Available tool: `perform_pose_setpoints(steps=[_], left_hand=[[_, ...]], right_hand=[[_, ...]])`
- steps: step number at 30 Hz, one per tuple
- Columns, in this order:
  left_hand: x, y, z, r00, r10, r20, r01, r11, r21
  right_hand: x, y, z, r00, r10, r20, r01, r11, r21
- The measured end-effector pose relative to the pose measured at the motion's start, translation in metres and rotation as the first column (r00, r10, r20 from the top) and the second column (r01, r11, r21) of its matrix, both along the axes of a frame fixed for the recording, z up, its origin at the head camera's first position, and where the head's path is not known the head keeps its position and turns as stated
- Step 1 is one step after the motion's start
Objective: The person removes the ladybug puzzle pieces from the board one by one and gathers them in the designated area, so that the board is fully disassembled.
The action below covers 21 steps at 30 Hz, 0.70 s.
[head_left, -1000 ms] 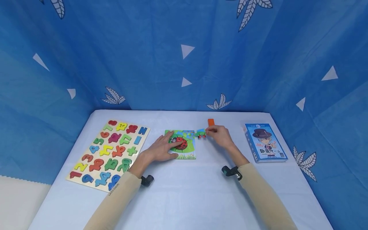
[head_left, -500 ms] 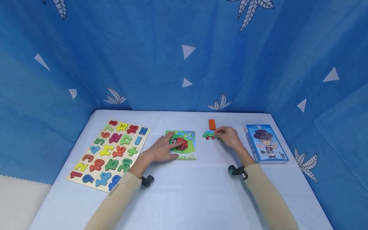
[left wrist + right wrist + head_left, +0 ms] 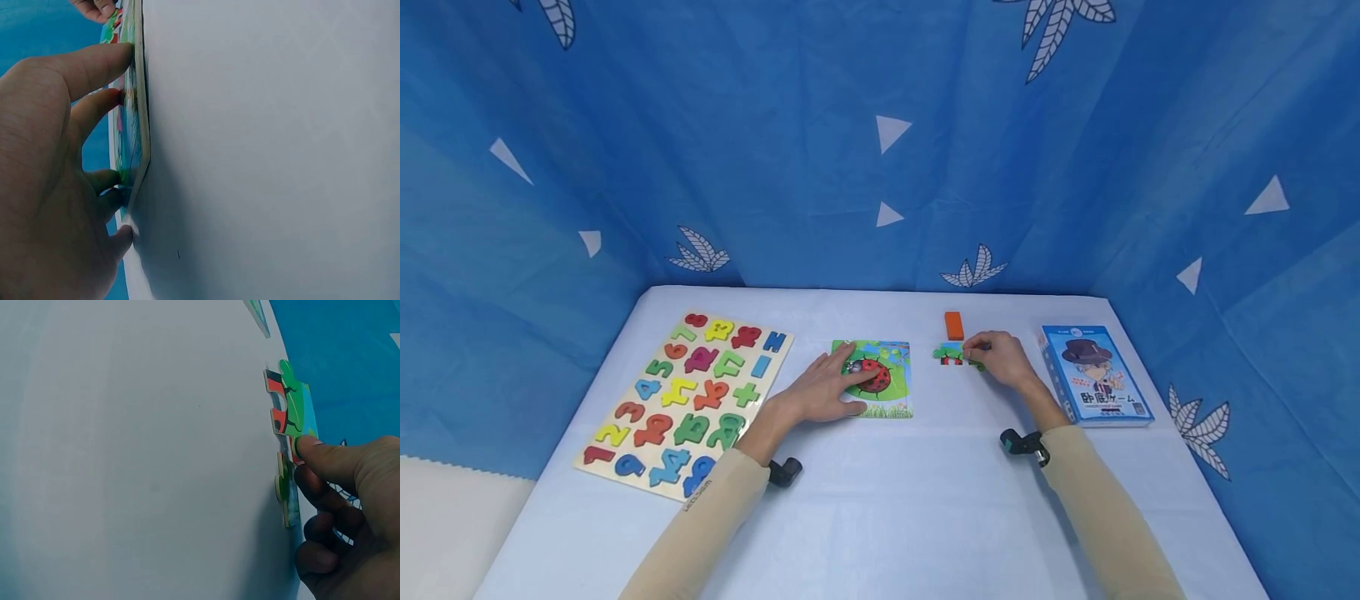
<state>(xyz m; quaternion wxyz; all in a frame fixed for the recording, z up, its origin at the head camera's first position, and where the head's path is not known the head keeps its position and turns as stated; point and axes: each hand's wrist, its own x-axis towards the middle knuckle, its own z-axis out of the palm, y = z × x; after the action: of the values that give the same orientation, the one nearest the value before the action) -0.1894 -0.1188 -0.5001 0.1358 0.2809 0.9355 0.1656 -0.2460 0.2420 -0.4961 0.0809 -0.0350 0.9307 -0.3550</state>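
Observation:
In the head view my left hand [image 3: 823, 387] rests with spread fingers on a square ladybug puzzle [image 3: 883, 407]. The left wrist view shows its fingertips on the face and edge of the puzzle board [image 3: 144, 125]. To the right, my right hand [image 3: 1003, 358] pinches a puzzle piece between thumb and index finger. Beside those fingertips lies a green, blue and red puzzle piece [image 3: 294, 409]. A further green-edged piece [image 3: 284, 490] sits below the fingertips in the right wrist view. The pinched piece is mostly hidden by the fingers.
An orange block [image 3: 953, 326] lies just behind the puzzle pieces. At left is a wooden number board [image 3: 617, 437] with several colourful numerals. A blue game box [image 3: 1097, 375] lies at right. A blue patterned curtain [image 3: 820, 167] surrounds the white table [image 3: 895, 508].
My right hand has moved to the right along with puzzle pieces, away from the ladybug puzzle, slowing lately. The orange block now shows fully. My left hand has stayed in place.

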Motion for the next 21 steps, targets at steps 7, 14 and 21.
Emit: perform_pose_setpoints(steps=[7,14,21], left_hand=[[-0.0001,-0.0003,-0.0015,1.000,0.002,-0.003,-0.002,1.000,0.004],[0.0008,0.0000,-0.0005,1.000,0.004,-0.002,-0.004,1.000,-0.001],[0.0012,0.0003,0.0023,1.000,0.001,0.003,-0.001,1.000,0.009]], right_hand=[[-0.0005,0.0006,0.0018,1.000,0.018,-0.004,-0.018,1.000,0.025],[-0.0026,0.0016,0.0038,1.000,0.022,-0.008,-0.022,0.998,0.050],[-0.0047,0.0033,-0.0006,1.000,0.025,-0.014,-0.024,0.998,0.054]])
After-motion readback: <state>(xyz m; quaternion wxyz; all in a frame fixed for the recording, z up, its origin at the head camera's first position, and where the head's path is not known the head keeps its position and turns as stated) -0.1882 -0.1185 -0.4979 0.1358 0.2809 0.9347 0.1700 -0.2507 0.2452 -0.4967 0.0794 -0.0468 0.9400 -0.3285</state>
